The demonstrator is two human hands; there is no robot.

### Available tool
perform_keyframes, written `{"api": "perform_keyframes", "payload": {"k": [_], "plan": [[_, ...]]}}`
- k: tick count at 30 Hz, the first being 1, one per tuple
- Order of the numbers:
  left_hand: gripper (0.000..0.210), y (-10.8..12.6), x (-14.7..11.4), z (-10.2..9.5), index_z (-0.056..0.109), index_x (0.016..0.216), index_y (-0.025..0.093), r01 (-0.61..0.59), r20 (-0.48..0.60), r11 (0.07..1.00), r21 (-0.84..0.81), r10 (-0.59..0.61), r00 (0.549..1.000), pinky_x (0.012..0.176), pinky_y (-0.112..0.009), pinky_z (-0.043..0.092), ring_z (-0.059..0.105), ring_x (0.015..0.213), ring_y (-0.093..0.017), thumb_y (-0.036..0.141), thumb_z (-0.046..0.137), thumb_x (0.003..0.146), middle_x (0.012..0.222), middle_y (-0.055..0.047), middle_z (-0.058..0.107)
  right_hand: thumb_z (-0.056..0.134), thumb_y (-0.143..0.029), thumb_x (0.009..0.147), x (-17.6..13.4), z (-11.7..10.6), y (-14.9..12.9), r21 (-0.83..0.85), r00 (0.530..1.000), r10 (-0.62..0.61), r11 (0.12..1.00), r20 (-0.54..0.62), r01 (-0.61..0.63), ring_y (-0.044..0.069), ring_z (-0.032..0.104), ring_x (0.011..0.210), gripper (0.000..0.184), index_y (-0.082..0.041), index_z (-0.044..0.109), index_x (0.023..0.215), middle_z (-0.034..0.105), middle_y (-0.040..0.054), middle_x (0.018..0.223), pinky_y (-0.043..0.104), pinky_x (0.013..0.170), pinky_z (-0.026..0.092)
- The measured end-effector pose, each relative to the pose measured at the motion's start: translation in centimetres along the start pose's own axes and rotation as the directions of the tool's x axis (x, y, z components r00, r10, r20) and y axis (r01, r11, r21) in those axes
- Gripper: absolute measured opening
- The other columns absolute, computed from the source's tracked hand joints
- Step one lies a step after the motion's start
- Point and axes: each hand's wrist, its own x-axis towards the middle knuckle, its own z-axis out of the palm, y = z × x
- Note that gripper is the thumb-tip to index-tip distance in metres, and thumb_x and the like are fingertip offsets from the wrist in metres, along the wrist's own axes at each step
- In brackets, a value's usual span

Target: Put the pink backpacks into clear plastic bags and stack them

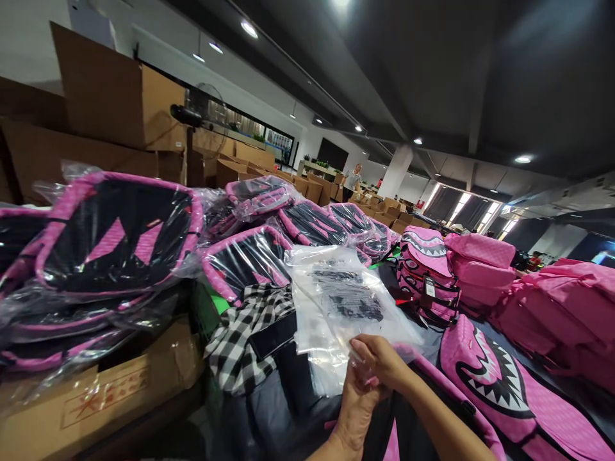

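Observation:
Close together at the lower middle, my right hand (382,363) and my left hand (356,404) both have their fingers closed on clear plastic at the near edge of a printed plastic bag (307,307). The bag is translucent, with black print on its face, and seems to lie on other bags like it. Directly below my hands is a pink and black backpack (456,397), partly hidden by my right forearm. Left of the bags lies a black-and-white checked cloth (247,346) beside dark fabric.
Plastic-wrapped pink and black backpacks (120,234) are heaped on the left above a cardboard box (139,390). On the right are shark-mouth bags (494,371) and stacked pink bags (571,307). A fan (206,105) and a person (352,181) are farther back.

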Motion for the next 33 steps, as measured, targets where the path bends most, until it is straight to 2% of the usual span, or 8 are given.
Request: {"api": "perform_keyframes", "payload": {"k": [2,7,10,14,20,26,30,33], "plan": [[0.054,1.3,-0.9,-0.2,0.065,0.118,0.021,0.079,-0.172,0.980,-0.185,-0.112,0.979,0.093,-0.032,0.058,0.071,0.110,-0.026,0.035,0.085,0.070,0.116,-0.010,0.074,0.040,-0.059,0.096,-1.3,0.8,-0.4,0.101,0.998,-0.005,0.995,0.061,-0.001,0.018,0.066,0.073,0.050,-0.017,0.068,0.096,0.070,0.0056,0.086,0.029,0.066,0.052],[0.023,2.7,-1.6,-2.5,0.063,0.081,0.019,0.170,-0.516,0.922,-0.347,-0.339,0.787,0.065,-0.027,0.059,0.073,0.065,-0.018,0.012,0.081,0.069,0.070,-0.004,0.074,0.067,-0.034,0.083,-3.7,1.6,1.2,0.024,0.984,-0.100,0.995,0.145,0.098,0.025,0.065,0.109,0.045,-0.019,0.064,0.125,0.068,0.0117,0.119,0.042,0.095,0.052],[0.030,3.4,-2.3,-4.0,0.065,0.075,0.016,0.203,-0.477,0.925,-0.321,-0.343,0.809,0.056,-0.025,0.054,0.068,0.056,-0.016,0.014,0.089,0.058,0.064,-0.003,0.072,0.072,-0.021,0.075,-4.6,2.5,1.8,-0.068,0.982,-0.139,0.987,0.131,0.149,0.024,0.062,0.111,0.050,-0.022,0.065,0.125,0.065,0.0105,0.121,0.040,0.099,0.048],[0.049,4.8,-3.5,-5.6,0.066,0.065,0.013,0.152,-0.425,0.986,-0.062,-0.164,0.890,0.045,-0.021,0.039,0.050,0.044,-0.009,0.045,0.097,0.043,0.049,0.004,0.059,0.076,-0.033,0.077,-4.7,4.0,1.5,0.009,0.986,-0.044,0.999,0.161,0.043,0.020,0.063,0.086,0.018,-0.019,0.074,0.088,0.067,0.0060,0.093,0.035,0.083,0.050],[0.064,7.7,-3.1,-7.1,0.063,0.056,0.016,0.022,-0.363,0.958,0.285,0.087,0.928,0.053,-0.026,0.042,0.050,0.048,-0.013,0.077,0.081,0.049,0.048,0.001,0.056,0.074,-0.072,0.066,-4.4,7.4,1.1,0.241,0.950,-0.024,0.969,0.310,-0.054,0.016,0.059,0.065,0.056,-0.017,0.068,0.077,0.064,0.0008,0.071,0.028,0.064,0.048],[0.074,8.8,-2.9,-11.6,0.059,0.060,0.020,0.073,-0.398,0.854,0.514,0.163,0.903,0.044,-0.028,0.036,0.046,0.037,-0.016,0.093,0.062,0.051,0.042,0.000,0.055,0.044,-0.083,0.080,-2.2,8.2,1.1,0.274,0.992,0.128,0.954,0.008,-0.125,0.016,0.057,0.059,0.060,-0.023,0.046,0.074,0.054,-0.0018,0.060,0.028,0.060,0.047],[0.068,9.1,-6.0,-15.5,0.067,0.100,0.016,0.076,-0.325,0.605,0.792,0.313,0.893,0.062,-0.039,0.053,0.069,0.061,-0.030,0.077,0.059,0.071,0.064,-0.008,0.072,0.011,-0.066,0.095,-0.2,7.3,0.2,0.193,0.939,0.218,0.966,-0.264,-0.170,0.016,0.048,0.051,0.052,-0.026,0.041,0.082,0.042,-0.0049,0.059,0.027,0.051,0.041],[0.052,10.8,-8.0,-15.0,0.052,0.136,0.018,-0.090,-0.028,0.135,0.987,0.688,0.725,0.099,-0.050,0.048,0.061,0.123,-0.036,0.043,0.056,0.091,0.136,-0.020,0.063,0.031,-0.059,0.096,-0.4,7.8,-2.0,0.084,0.920,0.152,0.988,-0.362,-0.130,0.017,0.052,0.063,0.039,-0.025,0.046,0.084,0.050,-0.0012,0.071,0.027,0.059,0.040]]}}
